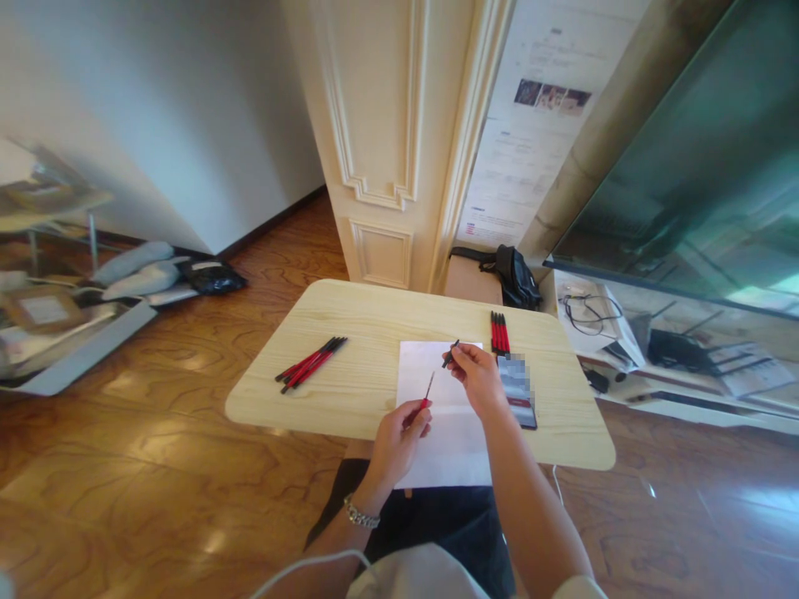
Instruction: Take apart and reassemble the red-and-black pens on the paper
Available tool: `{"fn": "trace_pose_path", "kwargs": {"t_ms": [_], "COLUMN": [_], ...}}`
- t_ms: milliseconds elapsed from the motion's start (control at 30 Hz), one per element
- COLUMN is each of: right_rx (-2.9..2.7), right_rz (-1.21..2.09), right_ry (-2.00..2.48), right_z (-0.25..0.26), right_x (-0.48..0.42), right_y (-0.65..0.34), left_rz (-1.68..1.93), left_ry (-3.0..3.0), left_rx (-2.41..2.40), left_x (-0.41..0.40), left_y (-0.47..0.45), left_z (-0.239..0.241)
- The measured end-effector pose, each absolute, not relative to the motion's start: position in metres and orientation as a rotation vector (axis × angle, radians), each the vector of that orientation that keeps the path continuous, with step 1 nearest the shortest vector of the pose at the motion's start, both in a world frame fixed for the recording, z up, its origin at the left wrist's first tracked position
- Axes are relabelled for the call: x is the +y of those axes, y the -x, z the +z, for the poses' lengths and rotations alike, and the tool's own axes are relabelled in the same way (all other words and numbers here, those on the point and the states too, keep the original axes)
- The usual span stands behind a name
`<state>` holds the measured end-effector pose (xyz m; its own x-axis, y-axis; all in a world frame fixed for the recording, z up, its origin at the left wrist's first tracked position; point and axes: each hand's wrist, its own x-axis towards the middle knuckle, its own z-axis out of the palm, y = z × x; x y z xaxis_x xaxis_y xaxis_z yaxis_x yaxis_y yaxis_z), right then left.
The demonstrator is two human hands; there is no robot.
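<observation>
My left hand (403,433) is closed around the red barrel of a pen (425,403), whose thin refill sticks up bare from the top. Just above and to the right, my right hand (478,374) pinches a small black pen part (450,354), apart from the barrel. Both hands are over a white sheet of paper (443,457) on the table. To the left lies a loose bunch of red and black pens (312,363). Several more red and black pens (499,333) sit side by side beyond my right hand.
A phone (521,395) lies on the pale wooden table (368,320), right of the paper. Behind the table are a panelled door (380,125) and a black bag (517,279). A large dark screen (699,166) stands at the right, and packages (143,274) lie on the floor at left.
</observation>
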<state>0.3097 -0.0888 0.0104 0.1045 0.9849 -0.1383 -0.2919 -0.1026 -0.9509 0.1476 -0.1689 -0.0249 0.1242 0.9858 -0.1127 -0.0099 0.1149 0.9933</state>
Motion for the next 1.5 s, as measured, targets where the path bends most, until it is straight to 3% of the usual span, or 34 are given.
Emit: {"fn": "trace_pose_path", "kwargs": {"t_ms": [967,1300,1500], "right_rx": [-1.174,-1.113,-1.085], "right_rz": [1.371,1.488,1.337], "right_ry": [1.163,1.099,1.216], "right_z": [0.006,0.003,-0.012], "right_x": [-0.125,-0.138,-0.141], "right_y": [-0.295,-0.302,-0.293], "left_rz": [0.975,0.921,0.986], "left_ry": [-1.181,-0.818,-0.943], "left_rx": [1.136,0.857,1.097], "left_x": [-0.169,-0.173,-0.171], "left_y": [-0.152,-0.157,-0.164], "left_z": [-0.015,-0.018,-0.018]}}
